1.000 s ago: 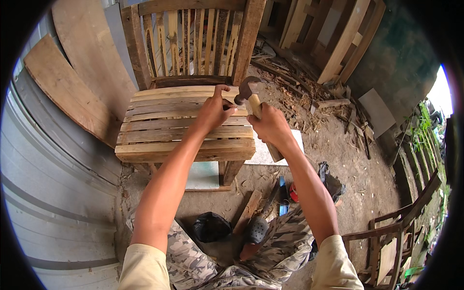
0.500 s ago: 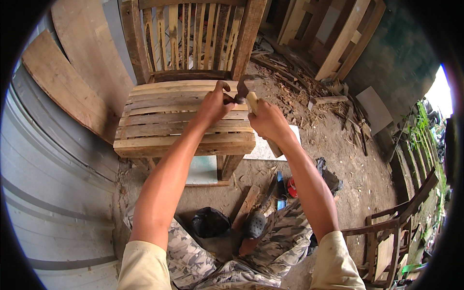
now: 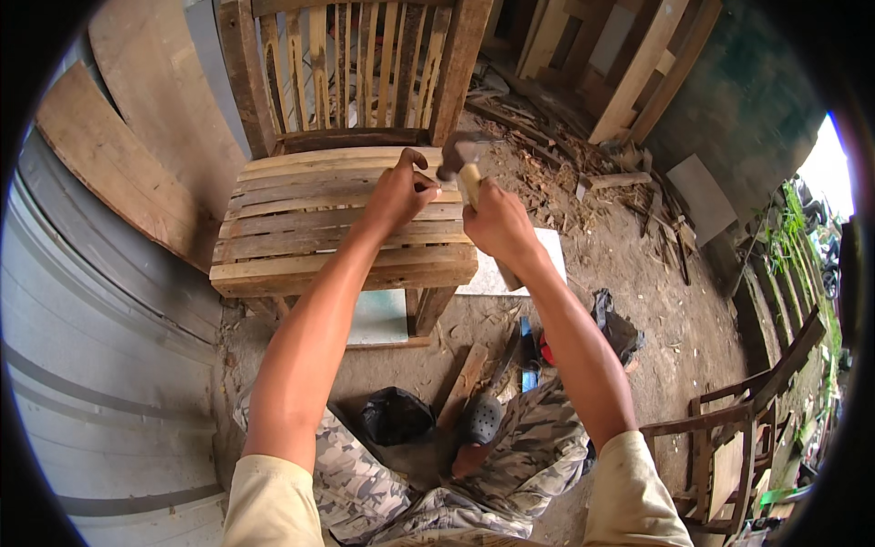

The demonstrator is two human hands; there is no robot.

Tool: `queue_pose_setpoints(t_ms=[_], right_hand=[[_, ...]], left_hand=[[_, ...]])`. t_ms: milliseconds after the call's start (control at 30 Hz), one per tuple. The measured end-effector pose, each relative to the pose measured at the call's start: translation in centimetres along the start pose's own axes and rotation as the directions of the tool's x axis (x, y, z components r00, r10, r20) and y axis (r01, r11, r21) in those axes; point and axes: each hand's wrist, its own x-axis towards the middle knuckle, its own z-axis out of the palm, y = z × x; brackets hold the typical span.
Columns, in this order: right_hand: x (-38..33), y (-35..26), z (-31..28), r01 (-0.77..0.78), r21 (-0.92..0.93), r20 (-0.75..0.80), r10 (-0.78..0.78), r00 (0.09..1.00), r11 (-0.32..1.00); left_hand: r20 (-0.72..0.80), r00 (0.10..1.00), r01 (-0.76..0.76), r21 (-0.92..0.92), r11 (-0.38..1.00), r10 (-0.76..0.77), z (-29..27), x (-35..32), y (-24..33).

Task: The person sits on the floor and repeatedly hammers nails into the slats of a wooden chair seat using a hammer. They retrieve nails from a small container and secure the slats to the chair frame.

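Beyond the camouflage trousers (image 3: 529, 447), the right hand (image 3: 501, 221) wraps around the hammer (image 3: 469, 174), whose head is just beside the left hand (image 3: 398, 196). That hand's bent fingers meet the wooden chair (image 3: 273, 272) at its seat's right side; whether they pinch anything, I cannot tell. Behind rises the backrest (image 3: 319, 73).

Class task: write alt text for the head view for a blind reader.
A person's right hand holds a hammer, its head beside the left hand, near the right edge of a slatted wooden chair seat. Wood scraps litter the ground.
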Motion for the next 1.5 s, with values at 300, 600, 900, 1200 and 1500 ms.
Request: queue_pose_setpoints(t_ms=[300,600,900,1200,1500], right_hand=[[0.0,0.2,-0.2,-0.031,0.124,0.02,0.029,0.999,0.992],[-0.2,0.0,-0.9,0.036,0.127,0.018,-0.038,0.999,0.991],[-1.2,-0.4,-0.4,0.051,0.134,-0.097,-0.038,0.995,0.99],[-0.8,0.2,-0.2,-0.064,0.081,0.02,0.063,0.998,0.995],[-2.5,0.4,-0.2,-0.032,0.183,-0.06,0.044,0.997,0.983]], left_hand=[[0.025,0.999,0.039,-0.001,0.999,-0.039,0.0,0.3,-0.3],[0.028,0.999,0.035,0.061,0.998,-0.037,0.2,0.5,-0.7],[0.015,1.0,-0.002,0.098,0.995,0.001,0.1,0.5,-0.9],[0.035,0.997,0.07,-0.018,0.997,-0.069,0.5,0.3,-0.5],[0.048,0.98,-0.196,0.29,0.937,0.191,-0.1,1.1,-3.0]])
